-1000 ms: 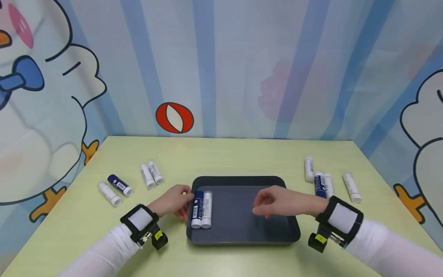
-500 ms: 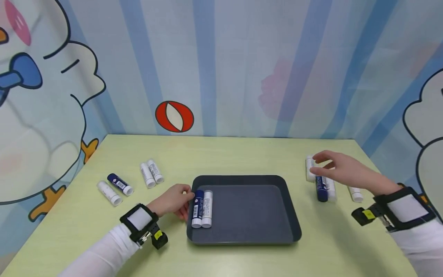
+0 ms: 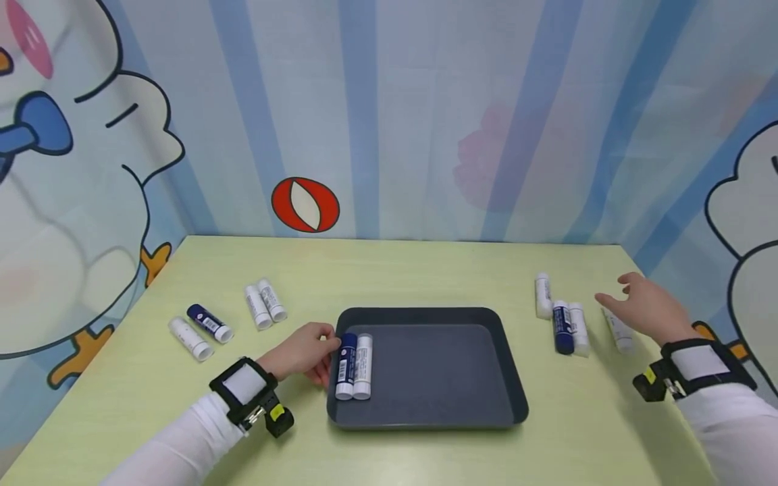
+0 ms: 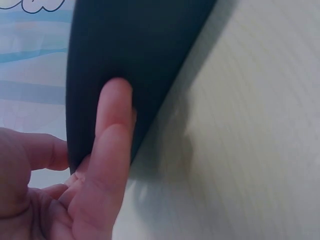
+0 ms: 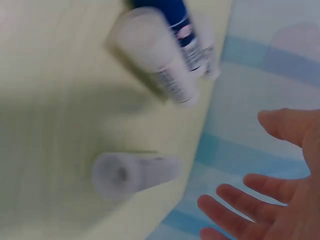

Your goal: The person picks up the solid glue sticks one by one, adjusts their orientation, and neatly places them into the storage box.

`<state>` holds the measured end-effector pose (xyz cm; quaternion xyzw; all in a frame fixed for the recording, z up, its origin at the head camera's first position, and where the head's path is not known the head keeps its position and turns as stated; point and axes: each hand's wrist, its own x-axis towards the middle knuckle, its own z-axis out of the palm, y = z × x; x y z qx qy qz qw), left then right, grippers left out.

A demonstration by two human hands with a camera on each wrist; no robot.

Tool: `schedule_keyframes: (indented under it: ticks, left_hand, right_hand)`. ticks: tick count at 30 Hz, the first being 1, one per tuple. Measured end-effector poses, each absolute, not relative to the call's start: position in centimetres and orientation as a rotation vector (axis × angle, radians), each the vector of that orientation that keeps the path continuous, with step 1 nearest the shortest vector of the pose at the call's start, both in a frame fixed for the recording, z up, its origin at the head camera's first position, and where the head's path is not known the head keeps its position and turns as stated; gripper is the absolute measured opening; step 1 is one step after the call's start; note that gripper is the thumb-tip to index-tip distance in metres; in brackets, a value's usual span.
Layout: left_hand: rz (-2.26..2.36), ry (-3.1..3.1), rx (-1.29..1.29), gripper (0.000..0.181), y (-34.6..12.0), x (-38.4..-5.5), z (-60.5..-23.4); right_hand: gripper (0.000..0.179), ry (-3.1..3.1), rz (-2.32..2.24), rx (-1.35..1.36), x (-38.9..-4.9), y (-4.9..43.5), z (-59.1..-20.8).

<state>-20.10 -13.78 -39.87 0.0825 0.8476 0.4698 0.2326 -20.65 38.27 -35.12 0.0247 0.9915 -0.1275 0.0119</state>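
The dark tray [image 3: 437,378] rests mid-worktop [image 3: 389,273], a blue stick [image 3: 346,368] and white stick [image 3: 362,368] lying side by side along its left rim [image 3: 332,398]. The left hand's [image 3: 306,352] grip is clamped there, likely steadying it; the fingertip behind is hidden. Right of the tray, the right hand's [image 3: 653,312] grip, apart and holding nothing, partly covers a lone white stick [image 3: 621,337], its label unreadable.

Pale green table [image 3: 413,273] — dark tray [image 3: 434,378], four left-side tubes [image 3: 209,323], four right-side tubes [image 3: 562,328]
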Motion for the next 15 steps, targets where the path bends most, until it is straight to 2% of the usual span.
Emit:
schedule_keyframes:
  ticks: [7,15]
  left_hand:
    - [1.308,2.317,0.237,0.018,-13.8,-20.1,-40.3]
    - [1.304,2.321,0.228,0.018,-13.9,-20.1,-40.0]
  right_hand:
    - [0.082,3.127,-0.382,0.226,-20.8,40.7,-38.4]
    - [0.082,3.121,-0.315,0.312,-21.2,41.0,-40.4]
